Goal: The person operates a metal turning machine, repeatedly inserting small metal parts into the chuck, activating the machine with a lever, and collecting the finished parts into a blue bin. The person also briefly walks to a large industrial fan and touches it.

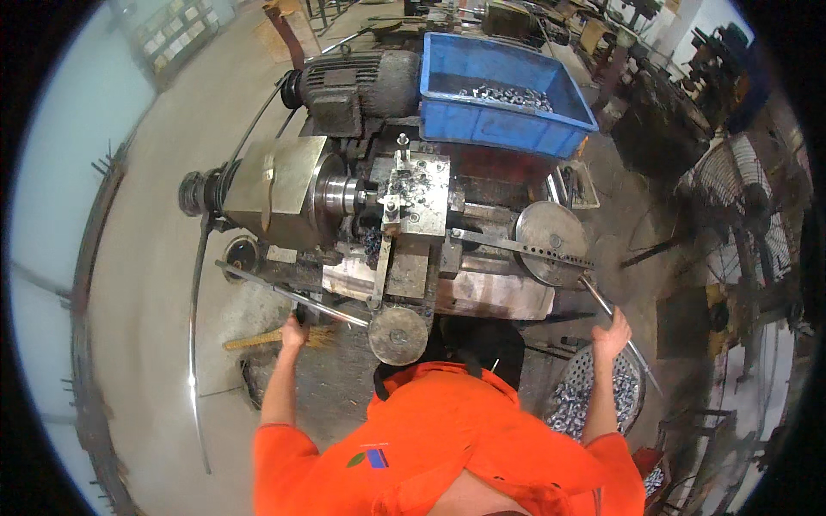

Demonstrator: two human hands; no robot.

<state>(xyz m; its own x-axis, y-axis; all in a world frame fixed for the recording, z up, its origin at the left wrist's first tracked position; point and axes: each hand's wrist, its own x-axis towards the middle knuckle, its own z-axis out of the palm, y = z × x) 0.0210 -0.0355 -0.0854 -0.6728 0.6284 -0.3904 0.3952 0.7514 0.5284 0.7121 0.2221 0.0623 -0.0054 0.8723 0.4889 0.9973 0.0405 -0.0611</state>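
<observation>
My right hand [611,335] is wrapped round a steel lever rod [637,357], which runs from a large round metal disc [551,241] at the right of a small lathe. On the other side, my left hand [293,330] is closed on a small dark piece just below a second steel lever rod [331,311]; its exact grip cannot be made out. That rod joins a smaller round disc [397,335] at the front. Between the levers sit the tool block [428,193] and the spindle chuck [342,195].
A blue crate [508,129] with small metal parts stands behind the lathe, beside a motor [361,82]. At my lower right is a perforated basket [635,404] of metal parts. A brush [258,339] lies at left; a fan [731,185] stands at right.
</observation>
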